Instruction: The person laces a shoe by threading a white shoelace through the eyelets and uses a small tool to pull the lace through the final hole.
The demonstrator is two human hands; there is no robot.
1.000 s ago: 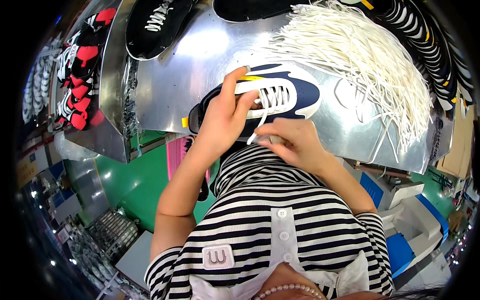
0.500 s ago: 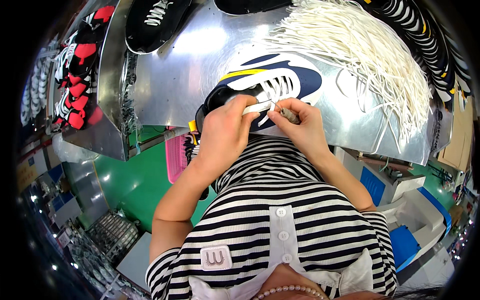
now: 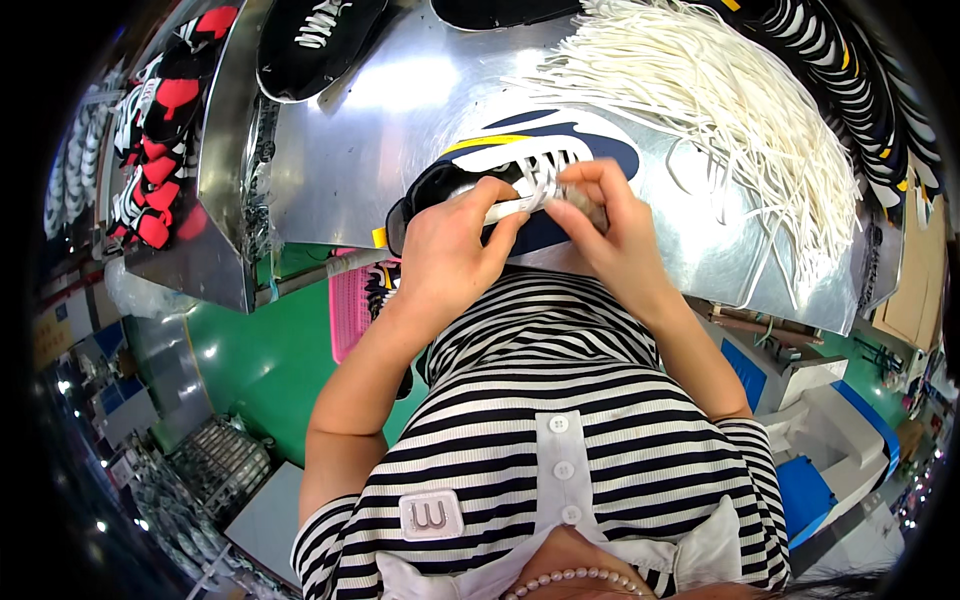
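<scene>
Navy-and-white shoe (image 3: pixel 503 156) slightly above mid-frame, on the metal surface (image 3: pixel 350 185), opening and lacing facing up. Long axis running roughly left to right: yellow heel tab (image 3: pixel 379 238) at lower left, toe at right and a bit higher. Partly covered along its lower edge, so directly under and just above the hands in frame, not off to one side.

Left hand (image 3: pixel 448 240) over the collar side, nearer the heel. Right hand (image 3: pixel 622 232) beside the forefoot, nearer the toe. Neither clearly closer to the shoe overall.

White lace (image 3: pixel 513 208) spanning from left fingertips to right, across the throat. Left: thumb and forefinger pinched together on the lace. Right: thumb and forefinger curled in close at the lace crossing, small gap at most; blurred there, can't tell if gripping. Greyish bit (image 3: pixel 588 208) by the right fingers, too blurred to identify.

Further out: big heap of loose white laces (image 3: pixel 700 120) at upper right, row of shoes (image 3: pixel 815 50) beyond. Black shoe (image 3: pixel 310 50) at upper left. Pink basket (image 3: pixel 345 318) below the surface, left of centre.
</scene>
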